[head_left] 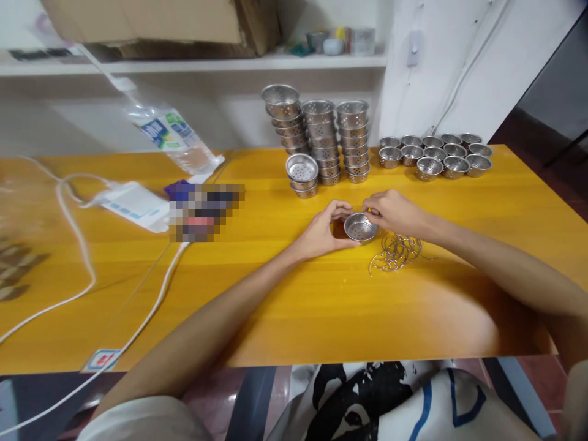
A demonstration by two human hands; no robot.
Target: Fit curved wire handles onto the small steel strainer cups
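Note:
A small perforated metal cup (361, 228) is upright at the middle of the yellow table. My left hand (324, 229) curves around its left side, thumb at the near rim and fingers at the far side. At the cup's far right rim, my right hand (392, 211) is closed in a pinch with its thumb by the rim. Whatever lies between those fingertips is too small to make out. Just below my right hand lies a tangle of thin curved metal wires (397, 252).
Tall stacks of perforated cups (324, 131) stand behind my hands. Rows of single cups (432, 154) sit at the back right. To the left are a tilted plastic bottle (172, 136), a white box-like device (135, 205) and a white cable (168, 278). A shelf (229, 66) runs above.

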